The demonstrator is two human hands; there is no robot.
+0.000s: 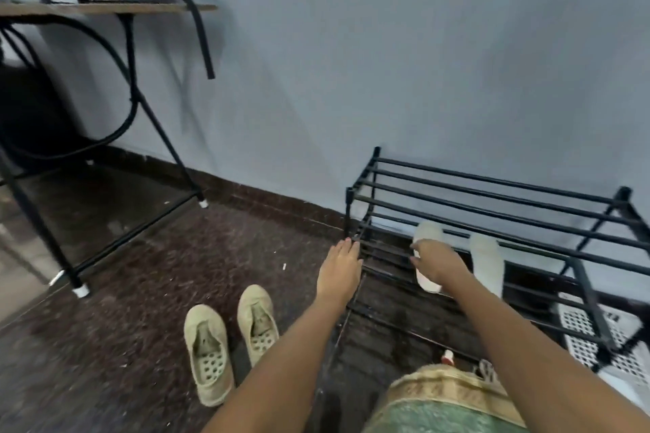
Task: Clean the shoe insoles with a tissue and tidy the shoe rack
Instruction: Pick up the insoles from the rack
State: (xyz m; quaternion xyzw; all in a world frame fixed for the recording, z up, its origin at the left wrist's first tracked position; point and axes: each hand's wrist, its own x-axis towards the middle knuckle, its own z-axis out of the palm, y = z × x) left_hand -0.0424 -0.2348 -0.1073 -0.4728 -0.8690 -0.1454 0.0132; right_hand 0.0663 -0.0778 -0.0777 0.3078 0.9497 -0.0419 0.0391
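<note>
Head-camera view: a person's two hands reach into a black metal shoe rack (492,194) standing against a blue-grey wall (387,63). The left hand (339,267) lies flat with straight fingers on the left end of the rack's lower tier. The right hand (436,262) rests with bent fingers on a white shoe insole (427,234) lying across that tier; the blur hides whether it grips the insole. A second white insole (487,262) lies just right of it, apart from both hands. On the dark speckled floor (158,274), near left, sits a pair of beige knitted shoes (209,355). A white perforated plastic basket (580,327) shows at right, and a wood-topped, black-framed table (105,7) stands far left.
</note>
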